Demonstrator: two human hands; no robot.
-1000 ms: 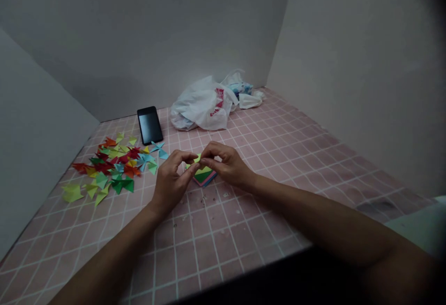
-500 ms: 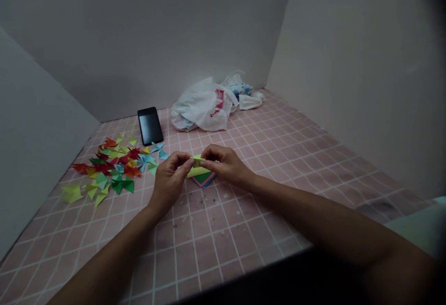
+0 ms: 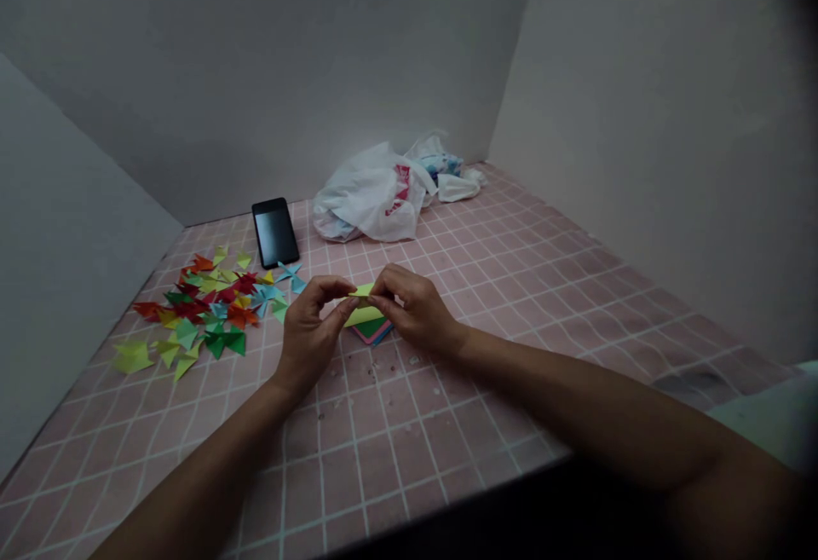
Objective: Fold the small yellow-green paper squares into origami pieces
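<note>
A small piece of folded yellow paper (image 3: 362, 291) is pinched between my two hands near the middle of the table. My left hand (image 3: 313, 321) grips its left end with thumb and forefinger. On the other end, the fingertips of my right hand (image 3: 415, 308) are closed. Just beneath lies a stack of coloured paper squares (image 3: 369, 331), with yellow, green, pink and blue edges showing. My hands hide part of the stack. To the left of my left hand spreads a pile of folded paper shapes (image 3: 210, 300) in red, orange, yellow, green and light blue.
A black phone (image 3: 275, 232) rests behind the folded shapes. Further back sit a white plastic bag (image 3: 374, 193) with red print and a blue-and-white packet (image 3: 440, 165). Small scraps (image 3: 374, 368) dot the pink checked tablecloth (image 3: 511, 262). Walls (image 3: 319, 57) close in the back and sides.
My right fingers have shifted slightly on the yellow paper, curling a little more over its right end. Everything else looks the same.
</note>
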